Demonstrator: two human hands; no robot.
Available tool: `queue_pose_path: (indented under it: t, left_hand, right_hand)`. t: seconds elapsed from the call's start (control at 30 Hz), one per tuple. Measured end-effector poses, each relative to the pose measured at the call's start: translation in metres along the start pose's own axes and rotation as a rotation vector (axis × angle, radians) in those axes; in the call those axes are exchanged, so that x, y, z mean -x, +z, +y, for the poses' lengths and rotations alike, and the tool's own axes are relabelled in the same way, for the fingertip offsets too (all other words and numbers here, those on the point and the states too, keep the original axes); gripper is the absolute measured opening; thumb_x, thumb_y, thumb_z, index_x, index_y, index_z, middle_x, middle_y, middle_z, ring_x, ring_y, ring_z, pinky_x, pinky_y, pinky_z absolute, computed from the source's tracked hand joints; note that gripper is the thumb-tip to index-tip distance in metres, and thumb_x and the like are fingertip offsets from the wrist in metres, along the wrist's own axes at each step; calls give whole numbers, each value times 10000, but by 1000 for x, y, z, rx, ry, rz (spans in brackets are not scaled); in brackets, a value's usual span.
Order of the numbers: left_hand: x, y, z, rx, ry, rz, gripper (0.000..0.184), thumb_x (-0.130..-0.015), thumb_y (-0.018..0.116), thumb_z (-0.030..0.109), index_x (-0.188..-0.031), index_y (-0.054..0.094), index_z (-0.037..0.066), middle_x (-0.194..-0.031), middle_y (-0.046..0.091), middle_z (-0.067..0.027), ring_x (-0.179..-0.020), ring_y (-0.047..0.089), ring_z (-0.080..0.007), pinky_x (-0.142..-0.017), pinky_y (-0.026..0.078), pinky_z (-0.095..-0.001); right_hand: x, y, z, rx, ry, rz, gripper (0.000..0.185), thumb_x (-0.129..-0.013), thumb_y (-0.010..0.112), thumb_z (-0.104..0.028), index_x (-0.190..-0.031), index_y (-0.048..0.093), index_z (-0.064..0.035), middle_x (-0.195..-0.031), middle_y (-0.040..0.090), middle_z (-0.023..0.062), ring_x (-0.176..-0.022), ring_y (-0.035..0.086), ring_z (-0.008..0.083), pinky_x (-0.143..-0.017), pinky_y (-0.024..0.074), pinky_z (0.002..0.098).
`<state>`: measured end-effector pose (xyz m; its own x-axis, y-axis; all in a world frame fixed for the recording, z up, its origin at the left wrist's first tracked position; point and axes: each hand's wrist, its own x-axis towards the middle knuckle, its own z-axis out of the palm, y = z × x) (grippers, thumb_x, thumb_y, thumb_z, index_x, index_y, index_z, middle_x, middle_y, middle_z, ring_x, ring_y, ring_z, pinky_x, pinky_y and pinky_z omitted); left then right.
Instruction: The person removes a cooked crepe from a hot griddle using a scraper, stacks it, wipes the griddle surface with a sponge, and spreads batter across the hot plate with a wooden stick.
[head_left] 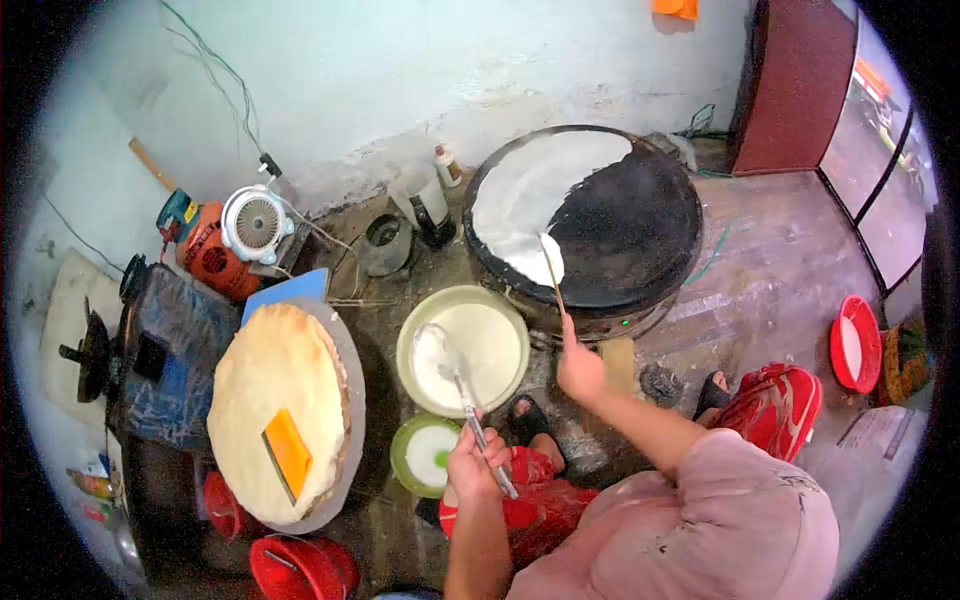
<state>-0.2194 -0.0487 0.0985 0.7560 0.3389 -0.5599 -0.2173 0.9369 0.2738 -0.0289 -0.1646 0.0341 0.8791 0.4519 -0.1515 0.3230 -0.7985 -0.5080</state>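
Observation:
My left hand (478,460) is closed round the metal handle of a ladle (463,390), whose bowl is over a wide pale basin (408,345) of creamy batter. My right hand (580,368) grips the thin handle of a spreader (553,272). The spreader's white-coated end is at the near edge of white batter (535,185) on a round black griddle (640,230). Batter covers the griddle's left and upper part; its right part is bare black. Below the basin sits a green bowl (400,455) with white contents.
Left, a tall stack of round flatbreads (270,380) bears an orange-and-dark scraper (290,452). Behind are a blower (257,225), a bottle (447,165) and a clear jug (420,195). Red buckets (320,570) stand at lower left, a red basin (872,345) at right.

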Motion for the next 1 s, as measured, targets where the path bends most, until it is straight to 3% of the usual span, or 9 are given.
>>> queue_pose_path:
  t: [0.07, 0.17, 0.4, 0.53, 0.73, 0.8, 0.83, 0.93, 1.0]
  left_hand:
    - [-4, -4, 0, -2, -16, -19, 262, -944, 343, 204, -1124, 487, 82, -720, 451, -69, -520, 381, -138, -422, 322, -249]
    - [-2, 0, -3, -74, 31, 3, 288, -953, 341, 218, -1150, 509, 93, -701, 427, -27, -499, 368, -107, -417, 353, -241]
    - [-6, -6, -4, 63, -42, -13, 275, -944, 340, 202, -1114, 510, 69, -720, 471, -70, -512, 395, -134, -420, 341, -244]
    - [1, 14, -10, 15, 35, 90, 291, -947, 355, 204, -1123, 520, 41, -699, 453, -58, -484, 387, -106, -387, 349, -219]
    - [-4, 7, -10, -2, 9, 68, 285, -949, 361, 220, -1113, 522, 49, -695, 458, -58, -487, 396, -109, -396, 341, -221]
    - [-5, 10, -13, 3, 16, 78, 301, -949, 360, 215, -1112, 527, 24, -697, 453, -56, -482, 402, -103, -384, 350, -214]
    - [-4, 14, -14, 13, 23, 91, 307, -951, 356, 219, -1105, 530, 19, -694, 448, -53, -480, 395, -100, -386, 346, -208]
    - [1, 22, -18, -18, 30, 112, 266, -947, 365, 208, -1117, 517, 70, -678, 451, -42, -476, 381, -98, -408, 339, -211]
    - [0, 22, -19, -33, 52, 90, 320, -952, 351, 228, -1087, 537, 5, -680, 435, -34, -484, 377, -88, -389, 337, -200]
  right_hand:
    - [17, -1, 5, -17, 36, -35, 797, -790, 470, -86, -1407, -30, -28, -838, 593, 230, -709, 608, 350, -617, 493, 448]
    - [10, 25, -3, -9, -227, 60, 750, -789, 413, -16, -1421, 13, -69, -854, 573, 266, -717, 600, 379, -611, 477, 461]
    - [27, -19, 31, -37, 150, -21, 751, -807, 427, -43, -1421, -3, -86, -805, 602, 210, -659, 590, 349, -572, 473, 445]
    - [27, -6, 23, 108, -93, -122, 663, -856, 344, -57, -1422, 0, -98, -939, 584, 241, -796, 609, 348, -698, 476, 455]
    - [21, -36, 71, 84, 96, -14, 693, -836, 407, -53, -1422, 37, -87, -937, 582, 241, -717, 598, 369, -617, 477, 443]
    - [31, -31, 81, 195, 32, 131, 700, -820, 412, -17, -1422, 62, -83, -946, 578, 235, -699, 589, 379, -616, 477, 437]
    - [29, -27, 82, 189, -40, 97, 675, -838, 455, -51, -1418, 113, -87, -804, 584, 193, -643, 584, 332, -609, 481, 453]
    - [16, -16, 98, 344, -189, 93, 660, -844, 447, -73, -1417, 126, -138, -826, 591, 185, -645, 593, 330, -585, 481, 442]
    - [16, -38, 114, 216, -6, 112, 691, -831, 458, -76, -1421, 102, -134, -795, 599, 175, -659, 602, 330, -574, 481, 435]
